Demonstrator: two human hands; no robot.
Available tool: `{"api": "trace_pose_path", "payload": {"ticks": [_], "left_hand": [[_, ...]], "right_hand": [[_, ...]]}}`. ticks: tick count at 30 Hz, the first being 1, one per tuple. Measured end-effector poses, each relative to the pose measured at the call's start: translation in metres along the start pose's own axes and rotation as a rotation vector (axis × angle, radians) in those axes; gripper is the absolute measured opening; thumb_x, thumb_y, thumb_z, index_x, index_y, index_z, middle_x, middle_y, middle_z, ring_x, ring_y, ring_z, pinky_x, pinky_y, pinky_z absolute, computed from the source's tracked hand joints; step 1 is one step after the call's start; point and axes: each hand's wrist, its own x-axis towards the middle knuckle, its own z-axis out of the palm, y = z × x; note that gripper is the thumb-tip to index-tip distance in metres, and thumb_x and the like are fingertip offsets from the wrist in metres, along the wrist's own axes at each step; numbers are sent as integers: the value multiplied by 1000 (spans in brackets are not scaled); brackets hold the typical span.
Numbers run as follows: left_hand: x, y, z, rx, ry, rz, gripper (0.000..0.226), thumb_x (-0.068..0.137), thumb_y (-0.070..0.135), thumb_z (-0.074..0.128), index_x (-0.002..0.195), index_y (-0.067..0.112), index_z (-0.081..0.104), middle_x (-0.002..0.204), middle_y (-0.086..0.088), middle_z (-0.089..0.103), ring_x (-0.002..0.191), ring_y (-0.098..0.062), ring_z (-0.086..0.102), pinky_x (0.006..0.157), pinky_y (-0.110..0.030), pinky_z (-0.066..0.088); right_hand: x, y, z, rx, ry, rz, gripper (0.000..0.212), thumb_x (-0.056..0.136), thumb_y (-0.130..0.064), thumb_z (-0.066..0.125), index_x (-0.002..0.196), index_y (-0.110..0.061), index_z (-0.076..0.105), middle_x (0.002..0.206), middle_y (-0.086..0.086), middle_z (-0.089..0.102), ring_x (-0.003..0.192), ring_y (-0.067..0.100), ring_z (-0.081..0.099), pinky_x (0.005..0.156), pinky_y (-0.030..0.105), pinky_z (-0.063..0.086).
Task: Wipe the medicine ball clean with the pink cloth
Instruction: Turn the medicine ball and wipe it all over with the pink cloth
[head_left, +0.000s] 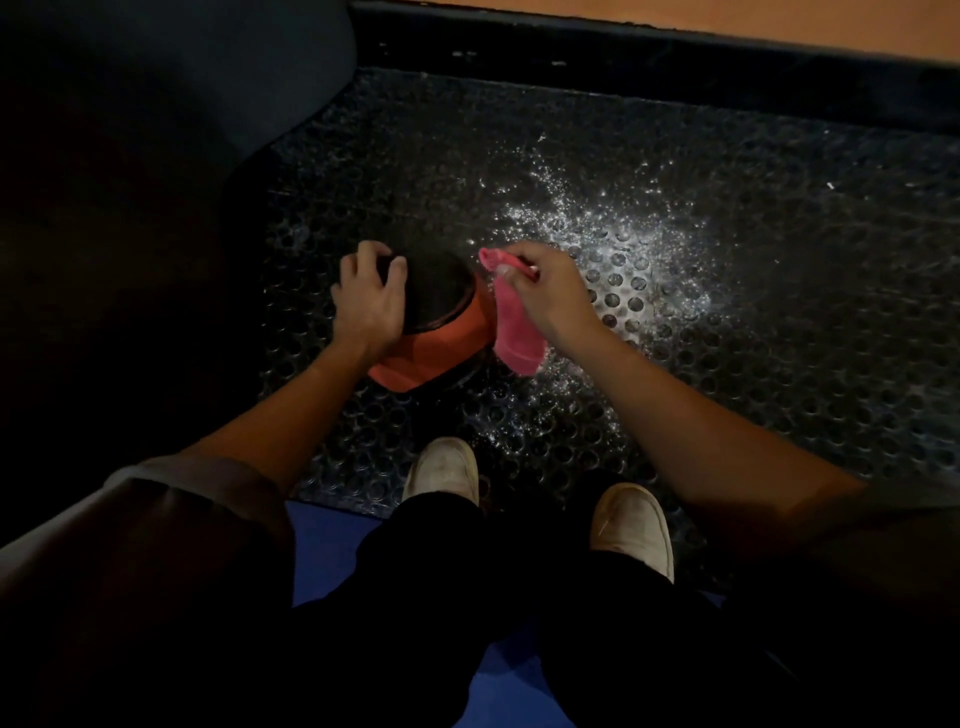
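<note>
One perforated mat (779, 338) under medicine ball (441, 312)

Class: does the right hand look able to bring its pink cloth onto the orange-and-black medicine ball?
Probably yes: the right hand pinches the pink cloth right beside the orange-and-black medicine ball, nothing between; the left hand grips only its left side.

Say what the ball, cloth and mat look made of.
The ball looks like rubber or vinyl, matte orange and black panels. The cloth is soft pink fabric, hanging limp and creased. The mat is likely black rubber, punched with round holes, glinting under light.
</note>
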Motion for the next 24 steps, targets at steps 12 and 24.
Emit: {"api": "trace_pose_path", "payload": {"ticks": [12,24], "left_hand": [[-22,-13,3,-32,165,-102,26,100,37,41,115,18,49,130,-9,45,119,-39,43,97,-40,30],[-23,-6,1,-45,157,-88,11,100,29,42,106,20,46,123,-4,45,116,-28,42,98,-40,29]], "right_hand": [[-5,-12,47,-112,-111,-304,14,91,-13,61,102,-7,67,99,3,54,92,10,52,79,15,40],[1,-2,39,-178,-29,-146,16,95,-17,57,102,-6,66,100,2,55,90,10,50,79,17,41]]}}
